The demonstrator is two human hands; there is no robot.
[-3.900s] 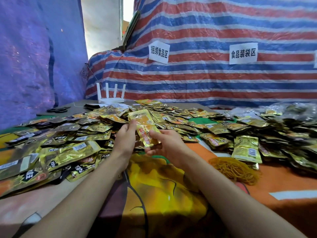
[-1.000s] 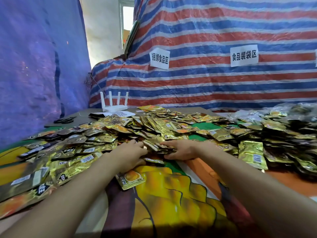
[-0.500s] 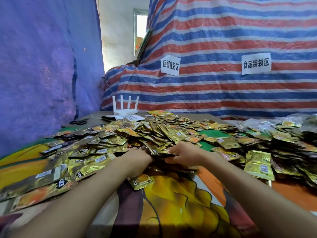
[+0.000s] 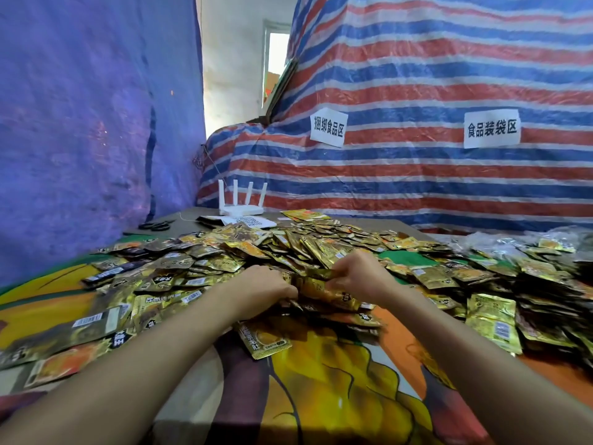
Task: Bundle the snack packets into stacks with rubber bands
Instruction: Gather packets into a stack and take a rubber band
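Note:
A wide heap of gold and dark snack packets (image 4: pixel 308 248) covers the table. Both my hands are dug into its near edge. My left hand (image 4: pixel 261 284) has curled fingers pressed down among the packets. My right hand (image 4: pixel 359 274) grips a clump of gold packets (image 4: pixel 321 292) between the two hands. One gold packet (image 4: pixel 264 338) lies loose on the cloth just below my left wrist. No rubber bands show in this view.
The colourful printed tablecloth (image 4: pixel 337 380) spreads in front of me. A white router (image 4: pixel 240 203) and black scissors (image 4: pixel 155 225) sit at the table's far left. A bundled gold stack (image 4: pixel 492 319) lies at right. Striped tarpaulin with two paper signs hangs behind.
My hands dropped from holding one packet in the air into the heap and now gather packets together. The view has tilted up and drawn closer; the rubber band pile has left the frame.

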